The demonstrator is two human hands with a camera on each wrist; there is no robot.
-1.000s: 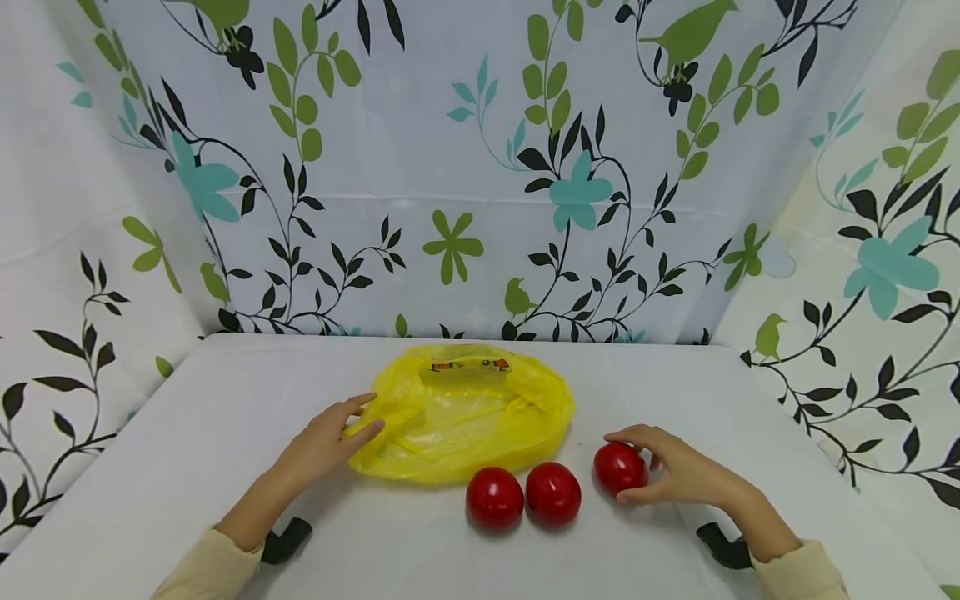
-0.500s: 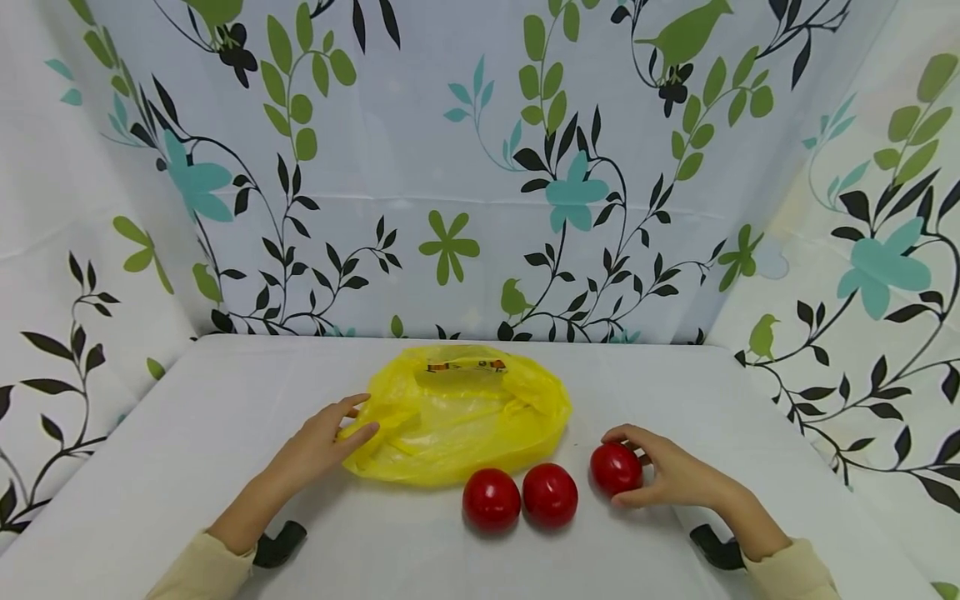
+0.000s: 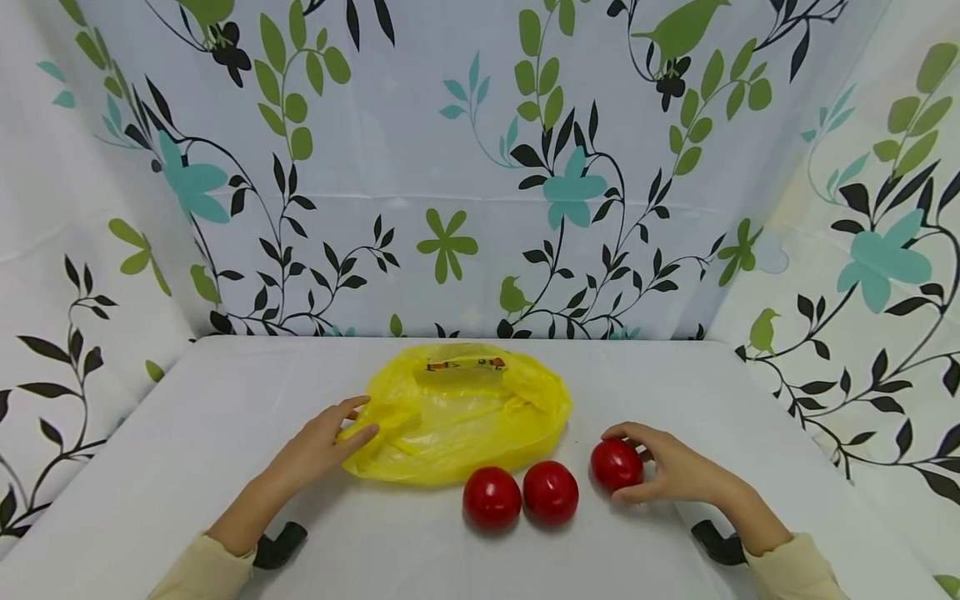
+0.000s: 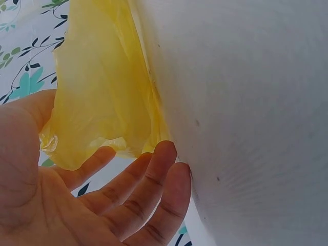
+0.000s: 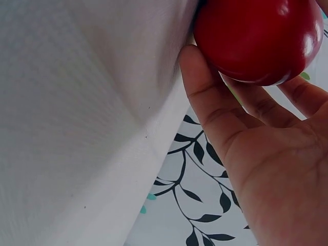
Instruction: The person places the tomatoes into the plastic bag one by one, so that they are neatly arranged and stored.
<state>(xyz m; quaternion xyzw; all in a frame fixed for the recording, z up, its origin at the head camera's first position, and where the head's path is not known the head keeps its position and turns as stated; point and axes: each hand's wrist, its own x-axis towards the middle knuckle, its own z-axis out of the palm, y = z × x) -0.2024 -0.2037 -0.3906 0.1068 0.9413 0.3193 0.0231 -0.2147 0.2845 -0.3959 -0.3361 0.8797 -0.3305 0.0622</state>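
Observation:
A crumpled yellow plastic bag lies on the table, its open mouth facing the near side. At its left edge is my left hand, fingers spread and relaxed. In the left wrist view, the bag's edge reaches between the thumb and the loosely bent fingers. My right hand holds a shiny red apple on the table, thumb on the near side and fingers on the far side. The right wrist view shows fingers under and beside this apple.
Two more red apples sit side by side just in front of the bag, left of the held one. A patterned curtain stands behind the white table. Black straps show at both wrists.
Both hands, the bag and the apples keep their places on the table. Only the head view has shifted slightly.

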